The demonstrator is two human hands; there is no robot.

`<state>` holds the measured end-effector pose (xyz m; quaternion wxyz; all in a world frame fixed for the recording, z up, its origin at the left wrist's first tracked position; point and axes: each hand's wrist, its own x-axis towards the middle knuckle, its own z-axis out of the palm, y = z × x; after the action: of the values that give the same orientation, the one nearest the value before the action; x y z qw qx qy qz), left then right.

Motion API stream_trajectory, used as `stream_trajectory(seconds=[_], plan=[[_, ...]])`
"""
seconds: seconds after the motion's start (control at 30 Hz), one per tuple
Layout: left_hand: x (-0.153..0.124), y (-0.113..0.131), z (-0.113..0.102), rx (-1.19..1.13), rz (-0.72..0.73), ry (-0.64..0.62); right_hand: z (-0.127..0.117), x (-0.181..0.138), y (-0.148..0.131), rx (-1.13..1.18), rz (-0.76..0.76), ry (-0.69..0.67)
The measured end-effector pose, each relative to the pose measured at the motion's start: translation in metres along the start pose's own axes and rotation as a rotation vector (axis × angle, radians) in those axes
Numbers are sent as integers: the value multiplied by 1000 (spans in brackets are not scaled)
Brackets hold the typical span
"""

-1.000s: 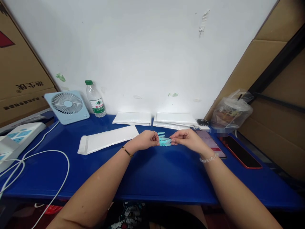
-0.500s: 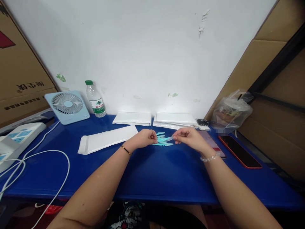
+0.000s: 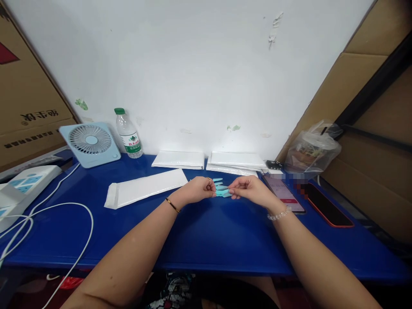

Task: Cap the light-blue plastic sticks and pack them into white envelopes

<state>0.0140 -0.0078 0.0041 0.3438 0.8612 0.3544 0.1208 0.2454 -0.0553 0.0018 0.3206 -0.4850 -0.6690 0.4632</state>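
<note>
Between the fingertips of both hands is a slim teal piece with a translucent cover, which looks like an eyebrow razor (image 3: pixel 222 194). My left hand (image 3: pixel 200 189) pinches its left end. On the other side, my right hand (image 3: pixel 250 189) has thumb and fingers closed at the cover end. Several similar teal razors (image 3: pixel 218 180) lie on the blue table just behind, partly hidden by my fingers. A white padded envelope (image 3: pixel 144 189) lies flat to the left of my left hand.
Stacks of white envelopes (image 3: pixel 178 159) rest against the wall. A fan (image 3: pixel 92 143), water bottle (image 3: pixel 129 135), power strip (image 3: pixel 28 184) and white cables stand left. At right are a lit phone (image 3: pixel 281 193), an orange-edged phone (image 3: pixel 328 206) and a bagged cup (image 3: pixel 312 148).
My hands have come closer together, the right moving left and the left slightly right. The razor and its cover now show less between them. More of the lit phone is visible.
</note>
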Motion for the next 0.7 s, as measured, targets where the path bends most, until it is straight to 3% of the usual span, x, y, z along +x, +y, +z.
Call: stream_trajectory(seconds=[0.17,0.37,0.6,0.7], plan=[[0,-12,-1,401,-36,201,-3,3,11,-300,20,-62],[2,-19,0,515,-21,36,4,6,19,-631,-179,83],[4,-4,17,582,121,25,19,7,11,-856,-305,-85],[5,2,27,694,134,49,31,5,2,-1037,-313,-62]])
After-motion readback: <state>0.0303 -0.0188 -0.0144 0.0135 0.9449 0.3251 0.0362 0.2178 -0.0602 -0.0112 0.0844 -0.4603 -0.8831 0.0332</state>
